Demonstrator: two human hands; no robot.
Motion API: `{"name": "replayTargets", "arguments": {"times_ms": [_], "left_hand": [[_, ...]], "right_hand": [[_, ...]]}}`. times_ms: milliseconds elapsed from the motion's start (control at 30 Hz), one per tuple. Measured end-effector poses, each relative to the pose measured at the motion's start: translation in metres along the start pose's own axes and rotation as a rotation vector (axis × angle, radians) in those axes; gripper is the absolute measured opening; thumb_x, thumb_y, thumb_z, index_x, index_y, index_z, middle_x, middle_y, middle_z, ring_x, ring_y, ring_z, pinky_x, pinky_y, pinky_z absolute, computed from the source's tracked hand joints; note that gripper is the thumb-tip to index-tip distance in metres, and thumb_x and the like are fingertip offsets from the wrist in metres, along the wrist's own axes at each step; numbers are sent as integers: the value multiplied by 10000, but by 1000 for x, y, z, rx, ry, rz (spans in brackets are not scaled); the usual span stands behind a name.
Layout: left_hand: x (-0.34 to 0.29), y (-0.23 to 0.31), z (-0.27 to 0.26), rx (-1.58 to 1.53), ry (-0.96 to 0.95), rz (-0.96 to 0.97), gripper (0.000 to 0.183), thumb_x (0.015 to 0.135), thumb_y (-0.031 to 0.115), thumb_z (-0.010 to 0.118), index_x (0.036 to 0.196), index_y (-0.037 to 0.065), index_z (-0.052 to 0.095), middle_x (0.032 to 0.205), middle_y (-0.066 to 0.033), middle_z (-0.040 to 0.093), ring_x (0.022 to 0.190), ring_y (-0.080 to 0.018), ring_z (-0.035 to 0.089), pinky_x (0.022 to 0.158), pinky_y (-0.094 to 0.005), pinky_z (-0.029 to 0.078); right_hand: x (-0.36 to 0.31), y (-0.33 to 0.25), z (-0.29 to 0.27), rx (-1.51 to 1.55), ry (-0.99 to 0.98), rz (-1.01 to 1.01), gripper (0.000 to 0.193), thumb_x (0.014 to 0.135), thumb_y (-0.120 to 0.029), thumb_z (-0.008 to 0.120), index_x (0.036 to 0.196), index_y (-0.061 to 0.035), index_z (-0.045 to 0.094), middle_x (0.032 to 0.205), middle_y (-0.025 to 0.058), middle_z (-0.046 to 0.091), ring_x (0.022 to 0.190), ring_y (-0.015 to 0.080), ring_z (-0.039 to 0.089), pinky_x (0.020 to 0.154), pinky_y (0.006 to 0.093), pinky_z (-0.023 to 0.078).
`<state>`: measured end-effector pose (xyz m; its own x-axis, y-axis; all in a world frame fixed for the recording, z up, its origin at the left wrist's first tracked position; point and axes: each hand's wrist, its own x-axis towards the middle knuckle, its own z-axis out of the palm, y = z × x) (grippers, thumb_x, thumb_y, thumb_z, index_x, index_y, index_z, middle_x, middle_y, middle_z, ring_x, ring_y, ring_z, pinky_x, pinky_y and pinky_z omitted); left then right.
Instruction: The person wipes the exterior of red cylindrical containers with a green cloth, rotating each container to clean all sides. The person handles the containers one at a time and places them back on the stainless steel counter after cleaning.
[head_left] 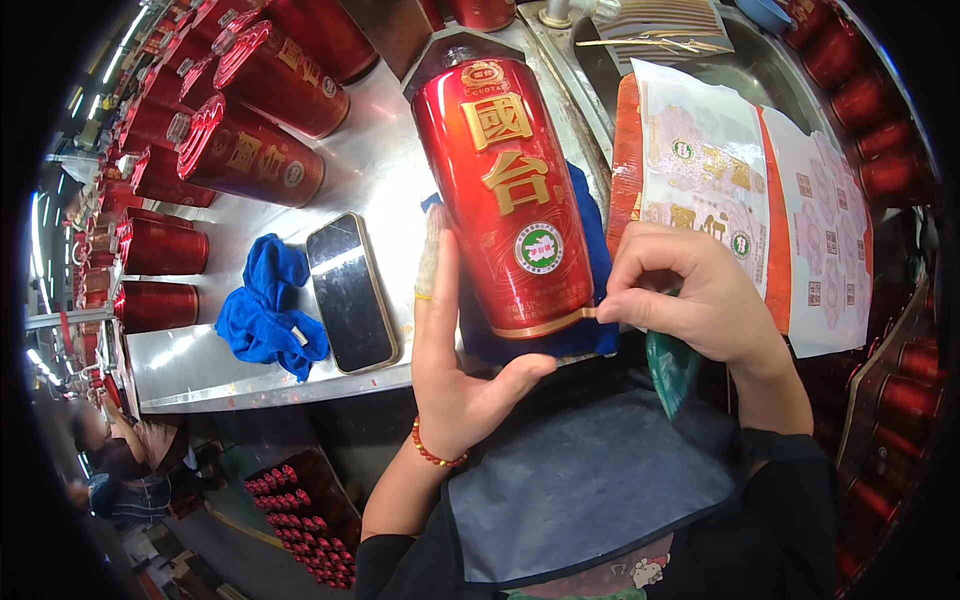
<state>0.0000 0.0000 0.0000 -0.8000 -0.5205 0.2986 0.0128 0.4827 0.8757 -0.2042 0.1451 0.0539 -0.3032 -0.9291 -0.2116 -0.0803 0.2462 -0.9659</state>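
A shiny red bottle (455, 180) with raised gold characters and a round green-and-white label lies on a folded blue cloth (594, 215), its base toward me. Around the base runs a thin gold strip (545, 324). My right hand (695, 290) pinches the free end of this strip between thumb and fingers at the base's right side. Along the bottle's left side rests my left hand (455, 370), fingers stretched up and thumb spread apart; a pale finger cot covers one finger. Below my right hand hangs something green (672, 375), partly hidden.
Left of the bottle lie a phone (350, 290) and a crumpled blue cloth (260, 310) on the metal table (380, 130). Several red bottles (250, 150) stand farther left. At right, printed label sheets (700, 150) overlap the sink (770, 75). Far left, a person (145, 450) is visible.
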Motion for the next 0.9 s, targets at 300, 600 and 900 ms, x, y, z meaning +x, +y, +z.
{"name": "replayTargets", "arguments": {"times_ms": [300, 600, 900], "left_hand": [[5, 17, 15, -308, 124, -184, 871, 920, 70, 717, 1594, -68, 183, 1662, -222, 215, 1507, -287, 301, 1211, -399, 281], [4, 18, 16, -290, 127, -223, 892, 910, 91, 738, 1597, -59, 189, 1633, -208, 281, 1478, -282, 348, 1193, -393, 311], [-30, 18, -3, 526, 56, 417, 608, 843, 311, 845, 1325, 6, 634, 1276, -186, 657, 1188, -306, 590, 1029, -408, 486]], "right_hand": [[-6, -1, -4, -50, 36, -97, 117, 842, -59, 798, 802, -20, 695, 809, 4, 589, 736, 79, 537, 639, 239, 389], [2, 16, -4, -5, 6, -31, 114, 861, -64, 791, 820, -17, 696, 815, -7, 568, 719, 62, 534, 638, 232, 399], [10, 23, -3, 21, -18, 18, 158, 836, -98, 830, 817, -25, 691, 821, -17, 550, 715, 60, 509, 637, 238, 396]]}}
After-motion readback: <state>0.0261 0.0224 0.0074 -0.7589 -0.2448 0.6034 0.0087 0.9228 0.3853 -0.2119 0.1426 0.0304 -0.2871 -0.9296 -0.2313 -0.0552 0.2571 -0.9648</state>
